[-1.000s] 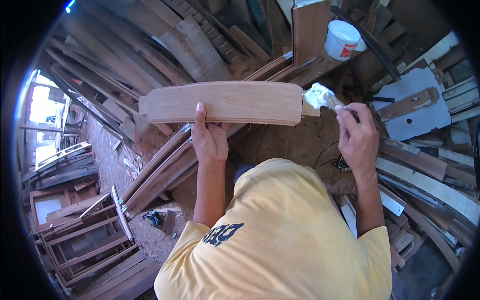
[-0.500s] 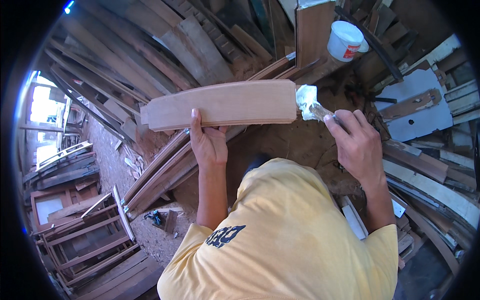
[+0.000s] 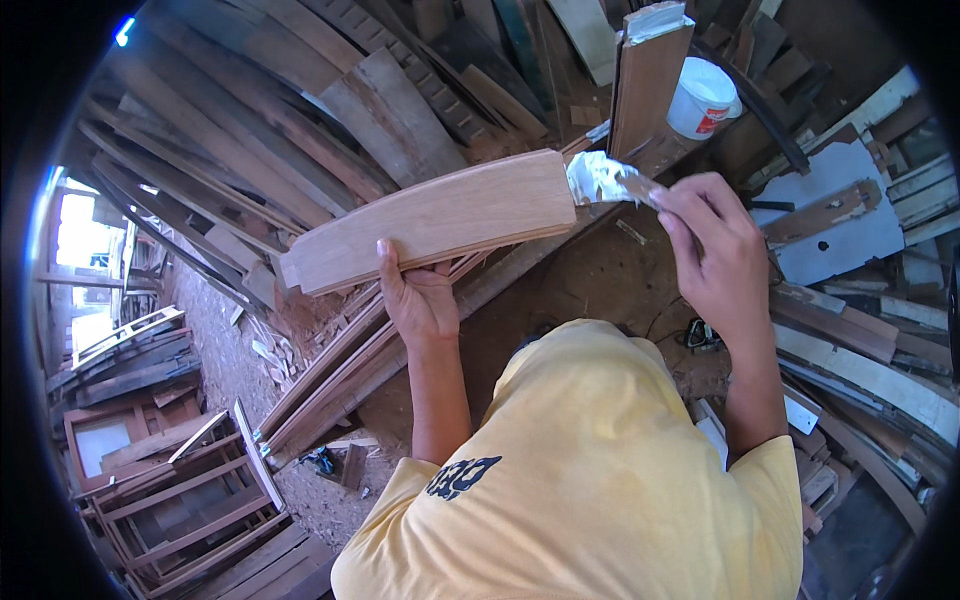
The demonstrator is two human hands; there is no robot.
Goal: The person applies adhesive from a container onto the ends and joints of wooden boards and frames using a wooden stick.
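Observation:
My left hand (image 3: 420,300) grips a long, slightly curved wooden board (image 3: 430,215) by its lower edge, thumb on the front face and fingers behind. The board's narrower right end (image 3: 598,180) is coated with thick white paste. Pinched in my right hand (image 3: 715,235) is a thin, flat brownish spreader (image 3: 642,187), its tip at the white paste. Whether it is a stick or a blade cannot be made out. Beyond that end, another wooden board (image 3: 648,95) stands upright with white paste on its top end. Beside it is a white plastic bucket (image 3: 703,98) with a red label.
Long wooden pieces (image 3: 330,375) run diagonally below the held board. Old planks (image 3: 230,110) are heaped at the far left, and more stacked timber (image 3: 860,370) lies on the right. Wooden frames (image 3: 185,500) stand at lower left. A pale panel (image 3: 835,215) lies at right.
The held board has tilted, its right end rising and shifting left. My right hand has moved up with the spreader. More of the white-coated end shows now.

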